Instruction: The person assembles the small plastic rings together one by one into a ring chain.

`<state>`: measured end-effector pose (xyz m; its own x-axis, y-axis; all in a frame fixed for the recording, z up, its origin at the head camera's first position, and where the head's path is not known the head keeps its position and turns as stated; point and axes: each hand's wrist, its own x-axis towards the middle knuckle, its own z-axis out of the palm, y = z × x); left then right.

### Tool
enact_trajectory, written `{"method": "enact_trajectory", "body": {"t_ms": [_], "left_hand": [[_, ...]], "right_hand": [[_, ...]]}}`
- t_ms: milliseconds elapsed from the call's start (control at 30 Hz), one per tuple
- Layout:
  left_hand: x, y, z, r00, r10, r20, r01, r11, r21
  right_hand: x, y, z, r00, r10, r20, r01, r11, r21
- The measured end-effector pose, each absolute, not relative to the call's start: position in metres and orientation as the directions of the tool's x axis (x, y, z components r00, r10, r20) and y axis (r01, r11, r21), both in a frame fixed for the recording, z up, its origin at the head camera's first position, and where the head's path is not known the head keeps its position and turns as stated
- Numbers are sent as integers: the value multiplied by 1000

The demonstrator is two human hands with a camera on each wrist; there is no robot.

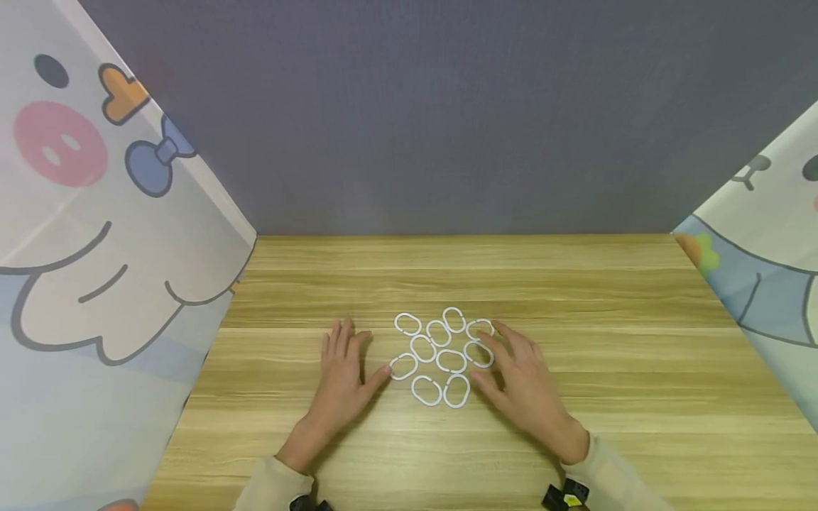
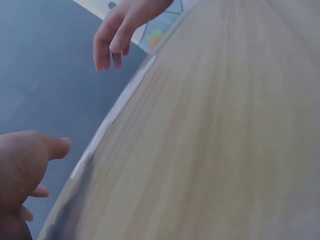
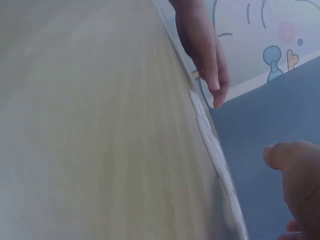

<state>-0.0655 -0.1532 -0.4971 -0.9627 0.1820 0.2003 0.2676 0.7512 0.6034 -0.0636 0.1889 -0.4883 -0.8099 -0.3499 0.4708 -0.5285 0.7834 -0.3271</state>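
Observation:
Several white oval rings, each with a small gap in its loop, lie flat and loosely clustered on the wooden table (image 1: 396,454). My left hand (image 1: 341,383) is left of them with fingers spread and relaxed; its thumb tip is right at the edge of the leftmost ring (image 1: 417,366). On the other side, my right hand (image 1: 527,387) has loosely bent fingers, which overlap the upper right ring (image 1: 469,333) and come close to the ring below it (image 1: 493,358). Neither hand grips anything. Both wrist views show the rings (image 2: 120,104) edge-on as a thin white line.
A grey panel (image 1: 447,121) stands along the table's far edge. Side panels printed with cartoon animals flank it, a left one (image 1: 211,270) and a right one (image 1: 754,234). Wooden tabletop extends around the cluster. Small black devices (image 1: 565,495) sit at the wrists.

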Motion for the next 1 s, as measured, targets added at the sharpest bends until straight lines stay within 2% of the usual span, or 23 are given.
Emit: {"method": "enact_trajectory", "body": {"t_ms": [433, 633, 1000], "left_hand": [[-61, -133, -508, -967, 140, 213, 249, 694, 676], [-58, -127, -513, -964, 114, 240, 245, 727, 642], [-58, -126, -513, -961, 95, 259, 246, 722, 647]], "right_hand": [[-55, 174, -504, -783, -320, 534, -569, 716, -404], [-49, 169, -508, -815, -293, 500, -536, 710, -457], [-43, 161, -512, -860, -252, 444, -461, 754, -467]]}}
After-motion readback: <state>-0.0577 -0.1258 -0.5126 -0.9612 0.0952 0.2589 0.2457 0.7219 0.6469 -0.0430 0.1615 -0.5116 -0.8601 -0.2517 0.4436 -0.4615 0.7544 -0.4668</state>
